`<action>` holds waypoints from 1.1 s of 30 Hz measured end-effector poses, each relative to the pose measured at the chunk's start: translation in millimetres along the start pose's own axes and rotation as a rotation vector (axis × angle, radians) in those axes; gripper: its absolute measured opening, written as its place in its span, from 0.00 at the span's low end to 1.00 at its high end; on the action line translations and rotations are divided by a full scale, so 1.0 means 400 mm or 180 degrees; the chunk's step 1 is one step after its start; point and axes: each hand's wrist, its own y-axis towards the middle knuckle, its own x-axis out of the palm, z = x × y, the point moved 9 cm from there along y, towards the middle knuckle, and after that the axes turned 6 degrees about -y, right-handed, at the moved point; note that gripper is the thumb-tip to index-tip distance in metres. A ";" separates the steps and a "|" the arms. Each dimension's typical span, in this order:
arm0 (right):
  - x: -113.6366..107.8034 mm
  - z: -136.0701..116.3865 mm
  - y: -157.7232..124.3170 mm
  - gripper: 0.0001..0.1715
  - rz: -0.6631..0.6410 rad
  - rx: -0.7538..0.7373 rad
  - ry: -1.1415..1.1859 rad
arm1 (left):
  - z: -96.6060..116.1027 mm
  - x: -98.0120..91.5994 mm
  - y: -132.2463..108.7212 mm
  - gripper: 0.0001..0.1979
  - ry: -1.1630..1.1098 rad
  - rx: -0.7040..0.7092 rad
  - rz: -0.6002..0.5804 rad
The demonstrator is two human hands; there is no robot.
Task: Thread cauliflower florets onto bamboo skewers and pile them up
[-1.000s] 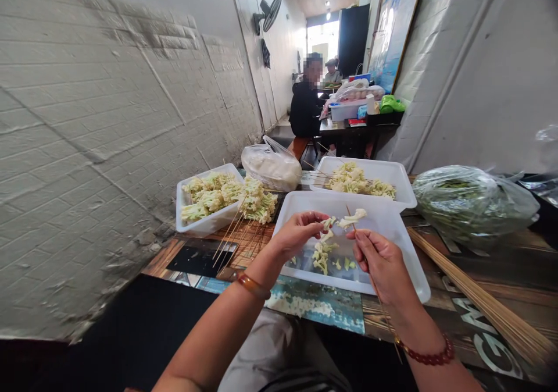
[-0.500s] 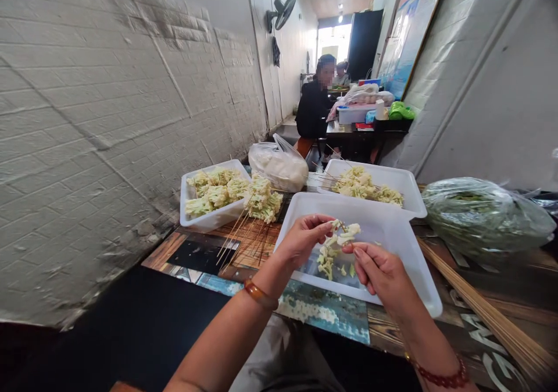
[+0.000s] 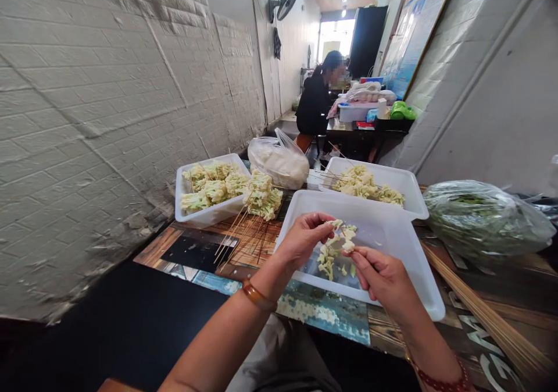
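Above the near white plastic tray (image 3: 403, 258), my left hand (image 3: 308, 234) is closed in a pinch on a small cauliflower piece (image 3: 336, 224). My right hand (image 3: 378, 270) pinches another cauliflower floret (image 3: 348, 246) between thumb and fingers, just below and right of the left fingertips. What looks like a thin stick shows between the two pieces, partly hidden by the fingers. Loose cauliflower florets (image 3: 326, 258) and small crumbs lie in the tray under my hands.
Skewered cauliflower (image 3: 263, 197) rests beside a left tray (image 3: 204, 220) heaped with more. Behind are a knotted plastic bag (image 3: 279, 162) and another tray (image 3: 412, 197) of cauliflower. At right lie a bag of greens (image 3: 483, 217) and bamboo skewers (image 3: 483, 307). A person (image 3: 314, 101) sits farther back.
My right hand now has a floret at its fingertips, lower than the white piece seen between the hands before. My left hand keeps its pinch. The seated person has leaned forward.
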 end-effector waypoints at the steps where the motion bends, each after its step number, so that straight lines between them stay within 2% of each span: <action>1: -0.001 0.001 0.000 0.24 0.0022 -0.0011 -0.0063 | 0.001 -0.001 0.000 0.15 0.0006 0.0021 0.0004; 12: -0.003 0.002 0.003 0.23 0.0126 0.0067 -0.0226 | 0.006 -0.003 -0.001 0.14 0.0187 0.0158 -0.0009; 21: -0.010 -0.022 0.004 0.19 0.0202 -0.0120 -0.0193 | 0.014 -0.005 -0.004 0.13 0.0176 0.0216 0.0074; 33: -0.003 -0.007 0.003 0.23 0.0151 -0.0019 -0.0335 | 0.007 -0.007 -0.004 0.14 0.0199 0.0154 0.0036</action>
